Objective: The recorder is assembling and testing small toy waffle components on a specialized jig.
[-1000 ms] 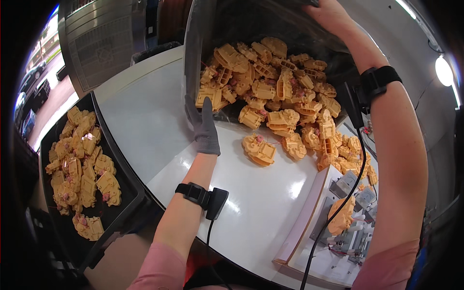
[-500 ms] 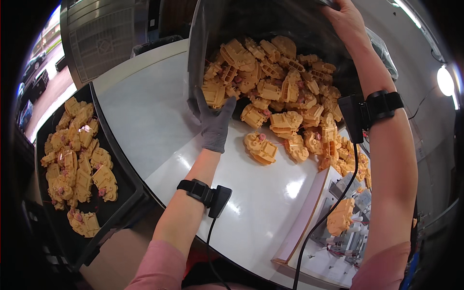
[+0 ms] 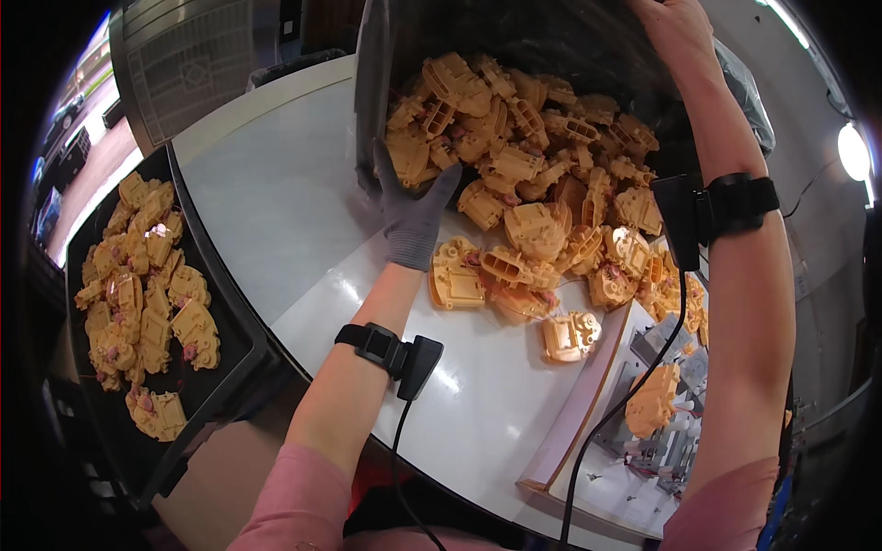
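Observation:
A black bin (image 3: 370,101) is tipped toward me over the table, its opening facing my side. Inside, a heap of yellow-orange plastic housings (image 3: 528,165) spills over the lower edge onto the white tabletop. My left hand (image 3: 413,216), in a grey glove, grips the bin's lower left edge with thumb and fingers spread around it. Bare, my right hand (image 3: 682,41) holds the bin's upper right rim; its fingertips are partly cut off by the picture's top. Several housings lie loose below the opening, among them a brightly lit one (image 3: 571,337) and one near my left wrist (image 3: 457,275).
On the left stands a black tray (image 3: 246,335) with more housings (image 3: 152,303). A fixture (image 3: 657,464) with grey blocks sits at lower right, one housing (image 3: 652,401) on it, behind a low wood-edged panel (image 3: 588,395). A black cable (image 3: 634,390) hangs from my right forearm.
More housings have slid out of the bin toward me, one reaching the panel. My right hand and the bin's upper rim have moved slightly up and right; my left hand stays at its edge.

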The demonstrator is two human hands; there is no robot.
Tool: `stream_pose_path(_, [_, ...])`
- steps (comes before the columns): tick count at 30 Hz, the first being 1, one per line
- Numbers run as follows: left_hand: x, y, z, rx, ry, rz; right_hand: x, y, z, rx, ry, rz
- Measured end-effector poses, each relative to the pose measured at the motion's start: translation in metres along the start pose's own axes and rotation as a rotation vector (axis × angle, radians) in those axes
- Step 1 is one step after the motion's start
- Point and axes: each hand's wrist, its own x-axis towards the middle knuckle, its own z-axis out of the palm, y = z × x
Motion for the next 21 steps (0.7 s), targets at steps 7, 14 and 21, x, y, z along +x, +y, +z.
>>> stream_pose_path(7, [0.000,-0.001,0.003,0.052,0.025,0.092,0.014,0.017,0.013,-0.051,-0.035,-0.043])
stream_pose_path(14, [-0.005,0.000,-0.002,0.043,0.029,0.104,0.003,0.001,0.000,0.000,-0.037,-0.074])
stream_pose_path(21, [-0.004,0.013,-0.001,0.023,0.007,0.065,0.014,0.002,0.005,-0.028,-0.080,-0.034])
